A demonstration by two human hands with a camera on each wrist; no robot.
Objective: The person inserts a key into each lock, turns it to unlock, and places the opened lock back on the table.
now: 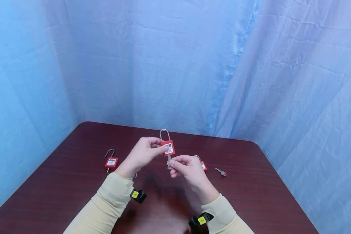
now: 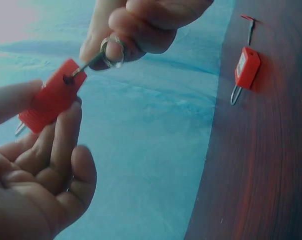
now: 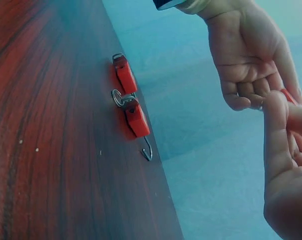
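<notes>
The left hand [image 1: 141, 155] pinches a red padlock [image 1: 168, 148] by its body, holding it upright above the dark wooden table [image 1: 251, 195], steel shackle on top. The right hand [image 1: 187, 169], just below it, grips a key [image 2: 88, 64] set in the keyhole in the lock's underside, a small ring hanging at the fingers. The lock's front bears a white label whose print is too small to read. A second red padlock [image 1: 111, 162] with a like label lies to the left, a third [image 1: 203, 165] sits half hidden behind the right hand, and a loose key [image 1: 221, 171] lies further right.
</notes>
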